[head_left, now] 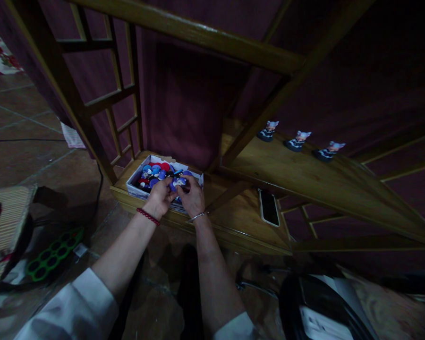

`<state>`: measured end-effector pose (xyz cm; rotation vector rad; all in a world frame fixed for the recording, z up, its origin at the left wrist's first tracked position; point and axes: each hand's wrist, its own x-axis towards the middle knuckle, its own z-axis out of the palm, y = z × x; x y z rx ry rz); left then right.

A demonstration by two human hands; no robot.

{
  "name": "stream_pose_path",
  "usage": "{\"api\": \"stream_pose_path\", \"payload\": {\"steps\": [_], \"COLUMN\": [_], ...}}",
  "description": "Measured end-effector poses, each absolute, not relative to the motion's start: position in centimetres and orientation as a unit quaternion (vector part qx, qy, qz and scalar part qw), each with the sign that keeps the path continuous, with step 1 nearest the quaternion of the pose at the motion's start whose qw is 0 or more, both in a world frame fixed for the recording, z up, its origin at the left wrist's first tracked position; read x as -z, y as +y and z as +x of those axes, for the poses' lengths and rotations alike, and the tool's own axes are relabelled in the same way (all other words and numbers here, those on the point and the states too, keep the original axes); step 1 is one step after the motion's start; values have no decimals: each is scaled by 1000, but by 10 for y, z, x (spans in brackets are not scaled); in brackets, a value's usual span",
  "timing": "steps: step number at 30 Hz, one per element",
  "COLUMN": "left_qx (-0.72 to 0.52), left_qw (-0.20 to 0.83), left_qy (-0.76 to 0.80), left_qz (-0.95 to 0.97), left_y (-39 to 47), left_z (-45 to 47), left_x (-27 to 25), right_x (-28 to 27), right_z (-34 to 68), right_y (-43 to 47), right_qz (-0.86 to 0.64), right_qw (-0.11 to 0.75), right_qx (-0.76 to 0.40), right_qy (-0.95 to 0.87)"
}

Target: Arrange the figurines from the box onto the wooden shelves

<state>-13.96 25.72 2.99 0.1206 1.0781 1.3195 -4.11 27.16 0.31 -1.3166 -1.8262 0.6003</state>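
Both my hands meet over a white cardboard box point(136, 189) on the lower wooden shelf. Between their fingers is a small purple-and-white figurine point(179, 182). My left hand point(162, 194), with a red bead bracelet at the wrist, grips it from the left. On the other side, my right hand point(193, 194), wearing a silver bangle, has thumb and fingers closed on the same figurine. Inside the box lie several small figurines and round bases point(165, 166) in blue, red, purple and black. The fingers partly cover the figurine and the box's front right.
Three small figurines point(298, 140) on dark bases stand along the raised shelf point(269, 158) at right. A phone point(269, 208) lies on the lower shelf. Wooden lattice posts point(71, 94) frame the left. Below right is a black round seat point(293, 302); a green rack point(55, 252) sits low left.
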Motion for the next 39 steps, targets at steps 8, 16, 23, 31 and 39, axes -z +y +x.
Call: {"api": "stream_pose_path", "payload": {"steps": [8, 16, 23, 31, 39], "left_qx": [-592, -596, -594, -580, -569], "left_qw": [654, 647, 647, 649, 661], "left_qy": [470, 474, 476, 491, 485], "left_qz": [39, 36, 39, 37, 59], "left_y": [257, 257, 257, 257, 258], "left_z": [-140, -139, -139, -139, -140], "left_x": [-31, -30, -30, -28, -23], "right_x": [0, 6, 4, 2, -2], "right_z": [-44, -43, -43, -43, -41], "right_y": [272, 275, 274, 274, 273], "right_qz": [-532, -546, -558, -563, -569], "right_qw": [405, 396, 386, 380, 377], "right_qx": [-250, -242, -237, -225, -223], "right_qy": [-700, -697, -696, -699, -696]}}
